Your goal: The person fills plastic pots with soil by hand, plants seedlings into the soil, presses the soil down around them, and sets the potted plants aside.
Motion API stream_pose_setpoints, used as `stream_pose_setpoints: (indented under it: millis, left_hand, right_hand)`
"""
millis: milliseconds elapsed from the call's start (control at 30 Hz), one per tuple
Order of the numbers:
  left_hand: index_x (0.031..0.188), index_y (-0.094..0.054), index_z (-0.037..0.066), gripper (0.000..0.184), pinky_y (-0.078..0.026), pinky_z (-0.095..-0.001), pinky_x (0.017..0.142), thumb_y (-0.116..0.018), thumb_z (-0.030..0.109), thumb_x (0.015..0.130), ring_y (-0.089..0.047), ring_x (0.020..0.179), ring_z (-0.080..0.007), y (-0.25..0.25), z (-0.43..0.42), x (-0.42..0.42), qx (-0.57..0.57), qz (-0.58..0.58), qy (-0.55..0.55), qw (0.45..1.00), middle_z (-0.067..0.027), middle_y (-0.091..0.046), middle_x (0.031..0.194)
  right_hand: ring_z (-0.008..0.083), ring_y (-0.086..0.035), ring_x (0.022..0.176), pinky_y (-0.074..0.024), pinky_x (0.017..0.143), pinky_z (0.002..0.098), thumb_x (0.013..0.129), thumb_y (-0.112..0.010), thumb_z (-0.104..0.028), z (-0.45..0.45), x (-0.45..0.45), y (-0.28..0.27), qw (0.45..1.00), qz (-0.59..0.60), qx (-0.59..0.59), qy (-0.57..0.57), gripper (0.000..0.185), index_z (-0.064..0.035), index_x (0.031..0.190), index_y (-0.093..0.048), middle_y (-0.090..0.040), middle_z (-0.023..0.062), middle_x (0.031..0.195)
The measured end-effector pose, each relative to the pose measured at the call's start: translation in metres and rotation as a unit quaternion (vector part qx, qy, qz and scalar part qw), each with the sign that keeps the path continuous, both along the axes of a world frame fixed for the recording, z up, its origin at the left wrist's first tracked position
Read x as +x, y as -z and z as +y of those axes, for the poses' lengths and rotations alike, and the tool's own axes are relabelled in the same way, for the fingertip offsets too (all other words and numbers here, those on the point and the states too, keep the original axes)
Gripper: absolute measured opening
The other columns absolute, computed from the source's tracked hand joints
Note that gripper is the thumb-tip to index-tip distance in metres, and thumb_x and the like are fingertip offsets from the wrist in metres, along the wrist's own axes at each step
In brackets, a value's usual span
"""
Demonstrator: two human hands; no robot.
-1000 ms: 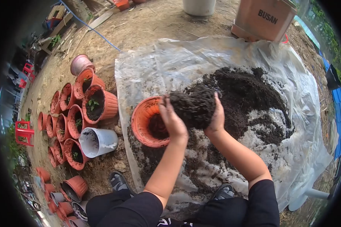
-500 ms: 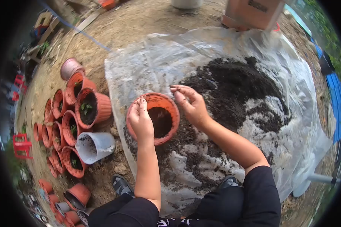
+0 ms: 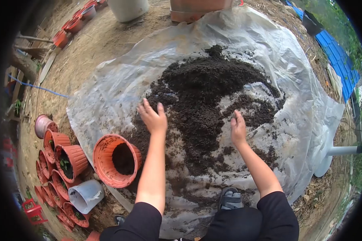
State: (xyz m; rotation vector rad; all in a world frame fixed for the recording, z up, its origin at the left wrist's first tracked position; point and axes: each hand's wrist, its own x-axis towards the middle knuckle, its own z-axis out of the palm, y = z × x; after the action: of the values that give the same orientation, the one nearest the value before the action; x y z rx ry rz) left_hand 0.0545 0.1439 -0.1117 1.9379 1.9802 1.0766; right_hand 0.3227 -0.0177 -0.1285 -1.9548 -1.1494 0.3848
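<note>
Dark soil [image 3: 201, 84] lies heaped and scattered over a whitish plastic sheet [image 3: 112, 82]. My left hand [image 3: 153, 117], fingers spread, is at the left edge of the soil and holds nothing. Over on the soil's right side, my right hand [image 3: 238, 127] is empty too, its fingers extended and its palm turned inward. An orange-red pot [image 3: 104, 160] with soil in its bottom stands on the sheet to the left of my left forearm. Neither hand touches it.
Orange pots [image 3: 75, 158], some with small plants, are grouped at the left beside a whitish pot [image 3: 86, 195]. Behind the sheet stand a white bucket [image 3: 128, 9] and an orange container [image 3: 199, 9]. My sandalled foot [image 3: 231, 199] is on the sheet.
The clump of soil between my hands is gone, and the pot holds more soil. My hands have moved from the pot to the spread soil and lie farther apart. The view has swung right.
</note>
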Motion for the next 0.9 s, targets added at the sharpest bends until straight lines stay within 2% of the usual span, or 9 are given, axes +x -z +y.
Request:
stream_pose_setpoints:
  millis: [100,167,333,500,567,600,700,767,900]
  left_hand:
    - [0.133,-0.032,0.005,0.063,-0.019,-0.0481,0.104,-0.045,0.045,0.087,-0.022,0.129,-0.0406,0.011,0.04,-0.001,-0.005,0.043,-0.032,0.999,-0.028,-0.027,0.136]
    - [0.129,-0.039,0.002,0.061,-0.02,-0.0452,0.105,-0.041,0.047,0.088,-0.022,0.129,-0.0391,0.005,0.047,0.011,-0.169,0.107,0.038,0.979,-0.0238,-0.03,0.137]
    - [0.116,-0.054,-0.001,0.052,-0.023,-0.0432,0.104,-0.037,0.041,0.09,-0.035,0.124,-0.0344,0.017,0.004,0.054,-0.077,0.035,0.156,0.984,-0.0189,-0.046,0.127]
    - [0.116,-0.052,-0.005,0.057,-0.029,-0.0404,0.101,-0.031,0.043,0.093,-0.042,0.118,-0.0356,0.029,-0.062,0.086,-0.063,-0.191,0.224,0.954,-0.0209,-0.049,0.123]
    - [0.121,-0.045,-0.008,0.069,-0.026,-0.0349,0.102,-0.019,0.05,0.094,-0.043,0.118,-0.0271,0.033,-0.077,0.089,-0.182,-0.449,0.129,0.865,-0.0193,-0.047,0.125]
    - [0.121,-0.045,-0.008,0.069,-0.026,-0.0349,0.102,-0.019,0.05,0.094,-0.043,0.118,-0.0271,0.024,-0.081,0.093,-0.177,-0.454,0.122,0.865,-0.0193,-0.047,0.125]
    - [0.12,-0.047,-0.003,0.058,-0.034,-0.0316,0.097,-0.026,0.045,0.095,-0.047,0.112,-0.0216,-0.002,-0.089,0.091,-0.242,-0.708,-0.012,0.663,-0.0142,-0.051,0.118]
    - [0.119,-0.048,-0.002,0.056,-0.036,-0.0308,0.094,-0.028,0.044,0.095,-0.049,0.109,-0.0202,-0.003,-0.095,0.079,-0.218,-0.728,0.026,0.649,-0.0125,-0.053,0.116]
    - [0.111,-0.052,-0.002,0.052,-0.04,-0.0286,0.088,-0.03,0.043,0.095,-0.053,0.097,-0.0162,-0.064,-0.105,0.054,-0.142,-0.712,0.022,0.687,-0.0082,-0.057,0.107]
  right_hand:
    - [0.0293,-0.031,0.128,-0.0195,0.105,0.0413,0.091,-0.039,-0.039,-0.006,-0.026,-0.002,0.995,-0.058,-0.072,-0.046,0.052,-0.0045,0.13,-0.038,-0.038,0.015,0.134]
    - [0.0276,-0.027,0.13,-0.0151,0.106,0.0435,0.09,-0.037,-0.044,0.0,-0.041,-0.002,0.991,-0.073,-0.086,-0.077,0.058,-0.0043,0.133,-0.032,-0.035,0.0137,0.137]
    - [0.0319,-0.029,0.128,-0.0202,0.106,0.0404,0.091,-0.038,-0.043,0.027,-0.075,0.003,0.995,0.034,0.039,-0.087,0.058,-0.0008,0.13,-0.034,-0.037,0.0174,0.134]
    - [0.0253,-0.04,0.12,-0.027,0.102,0.0331,0.093,-0.032,-0.044,0.051,-0.097,0.018,0.943,0.274,0.187,-0.035,0.055,0.0014,0.122,-0.046,-0.046,0.0148,0.127]
    - [0.0222,-0.043,0.116,-0.0306,0.099,0.0323,0.093,-0.029,-0.046,0.056,-0.102,-0.01,0.911,0.374,0.175,-0.002,0.057,0.0002,0.12,-0.049,-0.05,0.014,0.122]
    - [0.0192,-0.047,0.111,-0.0341,0.097,0.0315,0.093,-0.027,-0.048,0.056,-0.103,-0.021,0.869,0.467,0.158,0.036,0.059,-0.001,0.118,-0.052,-0.054,0.0132,0.116]
    - [0.0238,-0.054,0.103,-0.041,0.093,0.0352,0.093,-0.026,-0.047,0.056,-0.108,-0.017,0.752,0.637,0.166,0.033,0.058,-0.0013,0.113,-0.055,-0.056,0.0138,0.113]
    - [0.0263,-0.057,0.097,-0.0457,0.088,0.0371,0.093,-0.027,-0.045,0.053,-0.12,-0.038,0.664,0.732,0.149,0.036,0.055,-0.0004,0.114,-0.053,-0.058,0.015,0.109]
    - [0.0265,-0.058,0.096,-0.0459,0.088,0.0376,0.093,-0.03,-0.044,0.056,-0.152,-0.062,0.713,0.685,0.147,0.011,0.053,0.0,0.111,-0.053,-0.059,0.0145,0.105]
